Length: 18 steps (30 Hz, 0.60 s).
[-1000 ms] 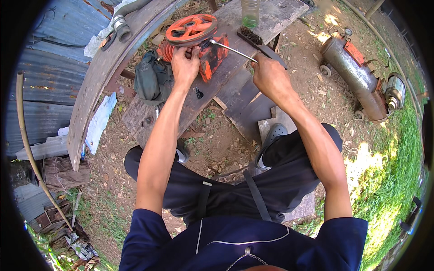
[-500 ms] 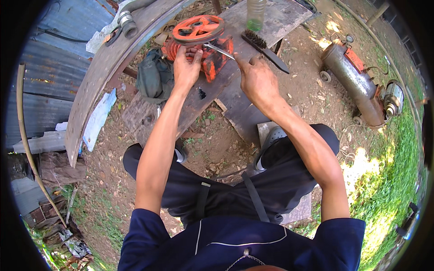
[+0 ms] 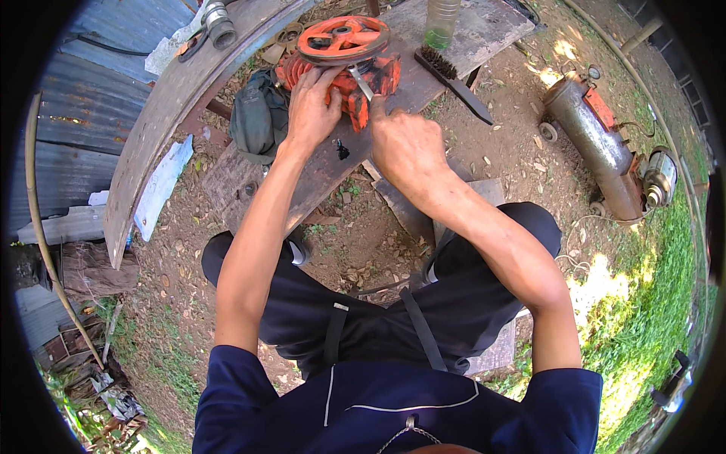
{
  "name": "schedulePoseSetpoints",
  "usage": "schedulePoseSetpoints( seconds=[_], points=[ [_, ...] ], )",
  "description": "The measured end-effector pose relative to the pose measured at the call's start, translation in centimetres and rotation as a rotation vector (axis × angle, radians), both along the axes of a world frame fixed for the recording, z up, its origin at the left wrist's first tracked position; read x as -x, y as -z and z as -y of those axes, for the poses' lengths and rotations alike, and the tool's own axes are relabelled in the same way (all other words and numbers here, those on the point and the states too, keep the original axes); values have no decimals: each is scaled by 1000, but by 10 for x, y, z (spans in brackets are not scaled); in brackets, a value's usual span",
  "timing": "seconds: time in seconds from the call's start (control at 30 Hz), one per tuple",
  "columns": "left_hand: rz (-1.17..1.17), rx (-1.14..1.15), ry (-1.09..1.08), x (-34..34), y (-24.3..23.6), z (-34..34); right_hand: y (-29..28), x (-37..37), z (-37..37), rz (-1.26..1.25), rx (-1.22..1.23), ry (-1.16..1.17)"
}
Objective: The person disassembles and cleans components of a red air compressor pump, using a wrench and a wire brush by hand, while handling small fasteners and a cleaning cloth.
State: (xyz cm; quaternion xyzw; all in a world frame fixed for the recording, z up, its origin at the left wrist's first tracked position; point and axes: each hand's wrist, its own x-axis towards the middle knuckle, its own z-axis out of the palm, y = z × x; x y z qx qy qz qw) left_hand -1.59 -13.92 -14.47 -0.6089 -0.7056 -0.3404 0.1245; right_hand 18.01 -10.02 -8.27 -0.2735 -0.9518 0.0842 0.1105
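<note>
Left hand: The left hand had its fingers bent and touched the orange machine below its wheel; whether it gripped some part, I could not tell.
Right hand: The right hand was closed on the handle of a wrench, near the left hand but apart from it.
Machine: It was on the wooden bench, between a dark green cloth and a brush.
Count: One machine, one wrench, one brush, one cloth, one bottle and one metal tank on the ground.
Hard to see: The left fingertips were partly hidden, the right fist covered the wrench's near end, and the upper picture edge cut the bottle.
</note>
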Motion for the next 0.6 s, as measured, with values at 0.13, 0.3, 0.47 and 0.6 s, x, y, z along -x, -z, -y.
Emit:
schedulePoseSetpoints(
  seconds=[0.13, 0.3, 0.47, 0.6],
  points=[
    [-66, 30, -40, 1, 1, -3, 1, 10, 15, 55, -12, 12],
    [-106, 46, -54, 7, 4, 1, 6, -2, 2, 138, -153, -20],
    [-101, 49, -30, 6, -1, 0, 5, -29, -77, 231, -90, 59],
    [-63, 33, -43, 4, 3, 2, 37, -6, -145, 188, -123, 66]
  ],
)
